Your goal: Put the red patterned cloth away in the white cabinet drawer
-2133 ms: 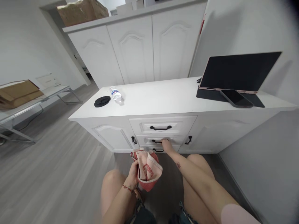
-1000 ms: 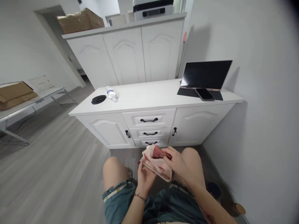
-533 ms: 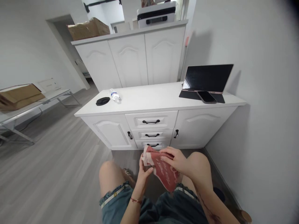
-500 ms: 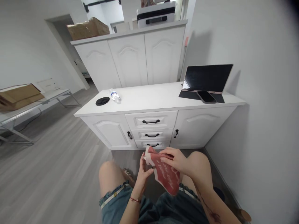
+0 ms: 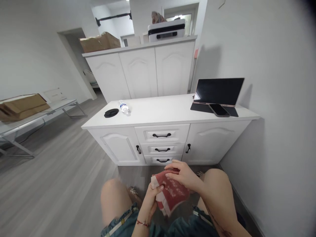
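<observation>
Between my knees I hold a red cloth [image 5: 174, 191] with white script lettering and a pale band along its left side. It is folded; what kind of cloth it is I cannot make out. On its left, my left hand [image 5: 153, 195] pinches the pale band, thumb on top and the other fingers underneath. Across the upper right part lies my right hand [image 5: 184, 174], its fingers bent over the top edge of the cloth. Part of the cloth is hidden beneath that hand.
In front stands a white cabinet [image 5: 161, 133] with black handles. On its top are a water bottle [image 5: 123, 107], a black round item [image 5: 111, 113], a tablet [image 5: 219, 91] on a stand cover and a phone [image 5: 219, 110]. A cardboard box [image 5: 24, 106] rests on a table to the left.
The cloth has turned so its pale band points down to the left. My left hand has closed on that band; my right hand has shifted slightly along the top. The view has tilted up.
</observation>
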The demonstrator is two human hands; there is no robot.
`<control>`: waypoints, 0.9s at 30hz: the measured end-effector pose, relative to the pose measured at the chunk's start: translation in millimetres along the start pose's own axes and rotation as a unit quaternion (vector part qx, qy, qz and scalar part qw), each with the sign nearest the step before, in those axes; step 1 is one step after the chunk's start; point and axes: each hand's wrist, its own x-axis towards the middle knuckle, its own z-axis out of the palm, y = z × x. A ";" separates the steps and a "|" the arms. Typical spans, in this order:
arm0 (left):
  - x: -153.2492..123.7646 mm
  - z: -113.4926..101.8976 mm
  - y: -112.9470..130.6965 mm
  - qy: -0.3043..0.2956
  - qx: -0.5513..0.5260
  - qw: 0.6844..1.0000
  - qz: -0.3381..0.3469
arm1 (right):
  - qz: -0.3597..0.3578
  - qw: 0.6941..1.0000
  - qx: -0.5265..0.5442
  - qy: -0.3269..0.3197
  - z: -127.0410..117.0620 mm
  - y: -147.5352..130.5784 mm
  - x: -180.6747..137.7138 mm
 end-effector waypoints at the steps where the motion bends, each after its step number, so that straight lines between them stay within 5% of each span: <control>1: -3.3 0.9 3.0 0.013 -0.027 0.999 -0.021 | 0.003 1.000 0.016 0.016 1.8 6.0 5.7; 8: 2.2 -14.6 10.0 0.086 -0.184 0.975 -0.093 | 0.037 0.983 0.014 0.177 20.1 81.6 78.1; 12: 12.5 -40.1 2.0 0.021 -0.212 0.971 -0.105 | 0.011 0.969 -0.092 0.227 12.2 115.7 132.1; 16: 20.8 -69.1 -8.0 -0.049 -0.193 0.973 -0.116 | 0.029 0.955 -0.229 0.185 6.7 128.2 165.3; 22: 18.6 -91.8 5.3 -0.023 -0.147 0.988 -0.034 | 0.017 0.927 -0.279 0.252 31.8 130.0 148.9; 27: 1.1 -83.7 50.5 0.089 0.075 0.993 0.035 | -0.009 0.931 -0.260 0.257 48.6 118.2 103.2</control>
